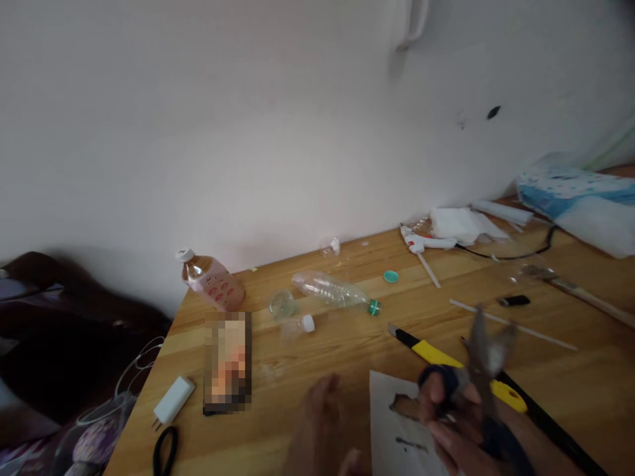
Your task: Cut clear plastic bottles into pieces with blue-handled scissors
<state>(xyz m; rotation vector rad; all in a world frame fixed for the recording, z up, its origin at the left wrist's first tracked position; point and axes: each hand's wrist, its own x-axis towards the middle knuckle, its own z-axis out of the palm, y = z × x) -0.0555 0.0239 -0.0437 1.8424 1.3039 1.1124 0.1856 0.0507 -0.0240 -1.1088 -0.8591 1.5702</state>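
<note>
My right hand (459, 426) is closed on a pair of scissors (480, 360) with dark blue handles. The blades point away from me, spread apart and blurred. Under that hand lies a white sheet of paper (381, 439) with dark-edged brownish marks, partly hidden by the fingers. My left hand (317, 423), blurred, is over the table left of the paper; its fingers and thumb are apart and hold nothing I can see. Just beyond the right hand is a yellow and black utility knife (431, 352), its handle partly covered by the scissors.
On the wooden table (268, 430) lie a clear bottle (332, 291) with a green cap, cut bottle pieces (282, 304), a phone (227, 363), a charger (173, 400) and a pink-labelled bottle (213, 281). A white glue gun (429, 241) and plastic packs (570, 188) sit by the wall.
</note>
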